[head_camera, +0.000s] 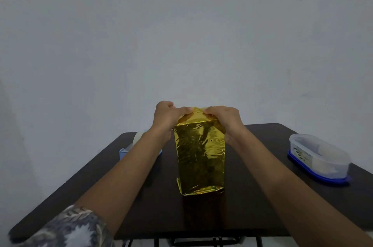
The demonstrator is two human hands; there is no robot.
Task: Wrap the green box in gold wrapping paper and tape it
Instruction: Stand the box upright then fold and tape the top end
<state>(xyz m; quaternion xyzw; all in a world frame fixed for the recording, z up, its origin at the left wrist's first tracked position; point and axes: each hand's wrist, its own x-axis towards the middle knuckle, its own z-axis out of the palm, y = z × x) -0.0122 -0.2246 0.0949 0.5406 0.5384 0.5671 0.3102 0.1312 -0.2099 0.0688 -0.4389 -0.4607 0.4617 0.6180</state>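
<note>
Both hands, left (164, 117) and right (224, 118), grip clamped on gold wrapping paper (199, 153) at the box's twelve o'clock end, upon the counter (252, 206).

Dark worktop (252, 202). Clear lidded tub on blue base (319, 157), right edge. Light-blue holder (125, 152), far left, possibly a tape dispenser. Pale wall (181, 34).

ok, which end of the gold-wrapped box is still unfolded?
The near end of the gold foil-wrapped box: its paper gapes open. At the far end, left hand and right hand pinch the foil closed.
</note>
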